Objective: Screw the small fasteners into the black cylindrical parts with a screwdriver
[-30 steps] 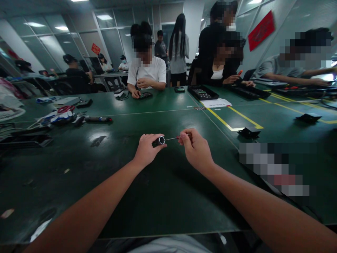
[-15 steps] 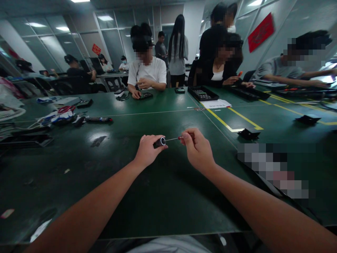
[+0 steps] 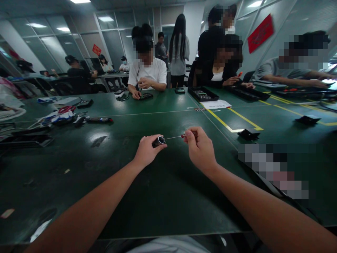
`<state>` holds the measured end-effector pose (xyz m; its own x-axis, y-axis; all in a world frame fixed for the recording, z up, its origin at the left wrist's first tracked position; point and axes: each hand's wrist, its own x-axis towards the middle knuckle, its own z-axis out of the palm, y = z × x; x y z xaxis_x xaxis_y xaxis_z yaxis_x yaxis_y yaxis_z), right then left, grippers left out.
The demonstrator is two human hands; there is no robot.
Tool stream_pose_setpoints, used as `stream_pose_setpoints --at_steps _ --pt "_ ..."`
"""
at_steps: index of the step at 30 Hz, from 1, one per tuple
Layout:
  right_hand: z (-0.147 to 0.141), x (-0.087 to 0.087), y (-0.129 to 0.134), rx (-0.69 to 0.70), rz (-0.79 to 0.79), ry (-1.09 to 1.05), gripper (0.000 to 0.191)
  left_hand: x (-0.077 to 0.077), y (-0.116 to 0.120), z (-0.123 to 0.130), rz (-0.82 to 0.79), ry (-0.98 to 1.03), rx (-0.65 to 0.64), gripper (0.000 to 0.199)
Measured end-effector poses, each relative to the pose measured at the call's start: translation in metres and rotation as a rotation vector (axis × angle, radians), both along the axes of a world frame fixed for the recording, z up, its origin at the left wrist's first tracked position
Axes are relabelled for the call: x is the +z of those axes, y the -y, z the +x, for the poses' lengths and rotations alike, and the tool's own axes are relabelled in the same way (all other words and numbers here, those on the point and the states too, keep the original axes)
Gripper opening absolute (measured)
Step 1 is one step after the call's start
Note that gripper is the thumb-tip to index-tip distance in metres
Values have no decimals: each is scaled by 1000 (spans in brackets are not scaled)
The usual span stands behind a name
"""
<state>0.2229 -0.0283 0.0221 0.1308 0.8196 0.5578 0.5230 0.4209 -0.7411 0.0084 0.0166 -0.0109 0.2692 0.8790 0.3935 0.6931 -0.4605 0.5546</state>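
My left hand is closed around a small dark cylinder with a bright ring at its open end, held above the green table. My right hand pinches the red handle of a thin screwdriver. The screwdriver's metal shaft points left, its tip right at the cylinder's end. Whether the tip touches the cylinder or goes into it I cannot tell. The far part of the cylinder is hidden by my left fingers.
The green table spreads around my hands. Left lie a dark pen-like tool, red-handled scissors and a black tray. Small black parts lie to the right. Across the table, a person in a white shirt works near a black compartment tray.
My right hand has shifted slightly to the right with the screwdriver, and more of its shaft shows. The cylinder in my left hand has turned a little, its ringed end now tilted differently.
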Motion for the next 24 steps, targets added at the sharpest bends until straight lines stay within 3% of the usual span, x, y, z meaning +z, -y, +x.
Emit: stream_pose_setpoints --at_steps 10,17,20,24 --pt "0 1 1 14 17 -25 19 1 2 2 -34 184 -1 27" --pt "0 1 1 22 8 -30 19 5 4 1 -175 388 -15 38" --pt "0 1 1 36 11 -35 19 14 6 -2 -206 305 -13 26" --pt "0 1 1 36 10 -27 20 24 7 -8 -233 27 -54 22"
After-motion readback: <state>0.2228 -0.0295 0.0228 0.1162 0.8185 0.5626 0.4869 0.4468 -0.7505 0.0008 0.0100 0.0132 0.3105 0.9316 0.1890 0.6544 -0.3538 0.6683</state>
